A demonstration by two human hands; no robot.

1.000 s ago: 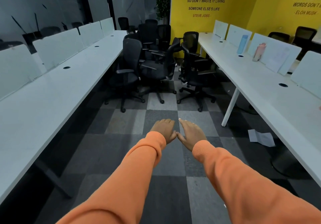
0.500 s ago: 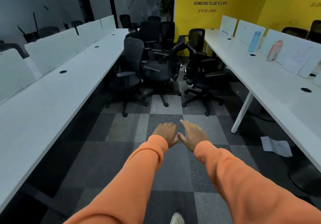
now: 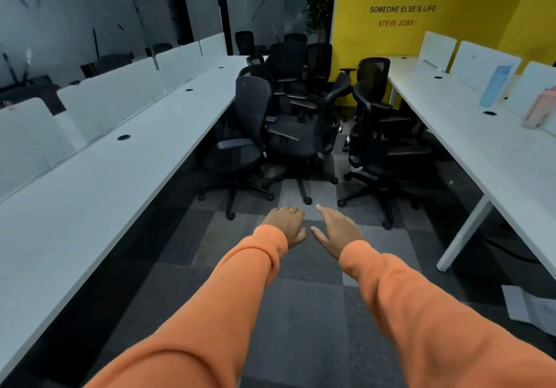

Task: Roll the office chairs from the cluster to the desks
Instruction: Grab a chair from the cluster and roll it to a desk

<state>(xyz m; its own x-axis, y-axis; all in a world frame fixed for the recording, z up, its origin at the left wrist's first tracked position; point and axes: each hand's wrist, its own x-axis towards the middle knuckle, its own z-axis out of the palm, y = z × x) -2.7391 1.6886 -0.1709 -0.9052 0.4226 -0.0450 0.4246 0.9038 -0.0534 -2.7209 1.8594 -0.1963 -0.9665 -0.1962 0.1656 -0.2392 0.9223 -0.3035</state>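
Empty and loose, my left hand (image 3: 285, 224) and right hand (image 3: 339, 231) hover side by side, with the office chairs (image 3: 301, 137) clustered ahead between the left desk (image 3: 120, 177) and the right desk (image 3: 481, 137), so I judge this is the approach, and next I must grip the nearest backrest (image 3: 252, 104).

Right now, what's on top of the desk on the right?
On the right desk stand a blue bottle, a pink bottle and white dividers along its back. Whatever lies behind the dividers is covered.

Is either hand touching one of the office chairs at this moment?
Apart. In the head view the left hand and right hand are held out over bare carpet; no finger overlaps the office chairs, which stand farther ahead.
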